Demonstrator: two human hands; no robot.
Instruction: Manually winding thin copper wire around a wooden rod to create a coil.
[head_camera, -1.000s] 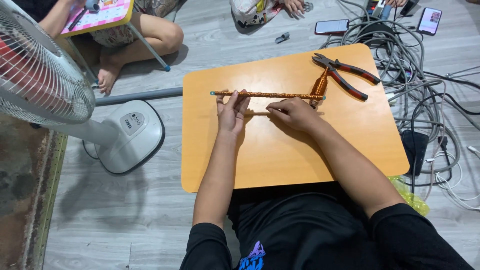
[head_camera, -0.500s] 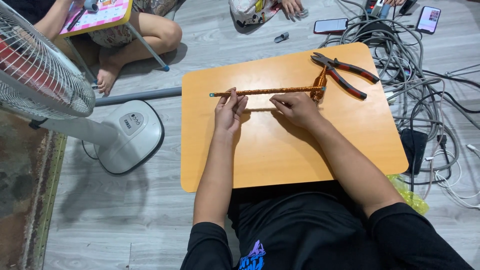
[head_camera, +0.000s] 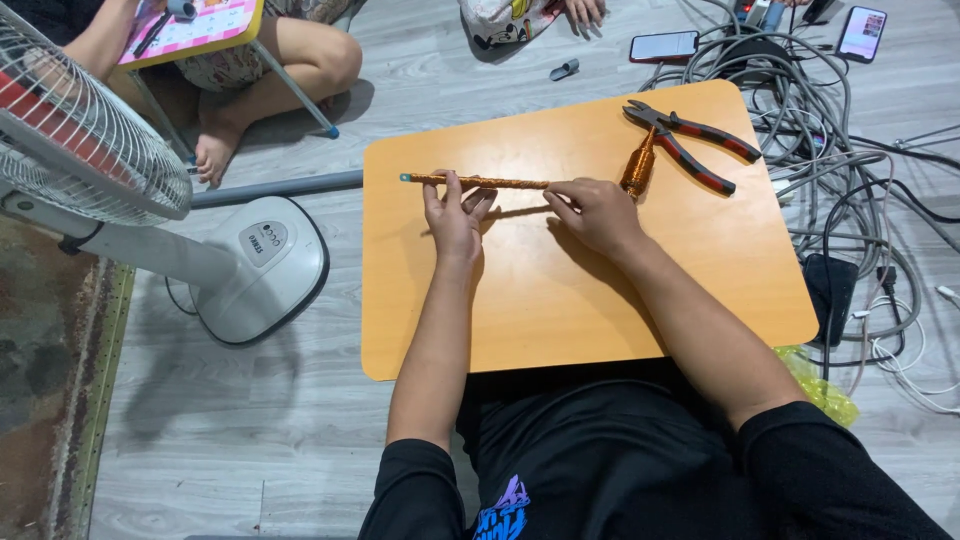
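The left hand (head_camera: 455, 215) pinched the thin copper-wound rod (head_camera: 475, 181) between thumb and fingers, and the right hand (head_camera: 597, 212) closed on its other end. The rod lay level just above the orange table (head_camera: 560, 300) (far side), beside a copper wire spool (head_camera: 638, 170) and red-handled pliers (head_camera: 695, 147).
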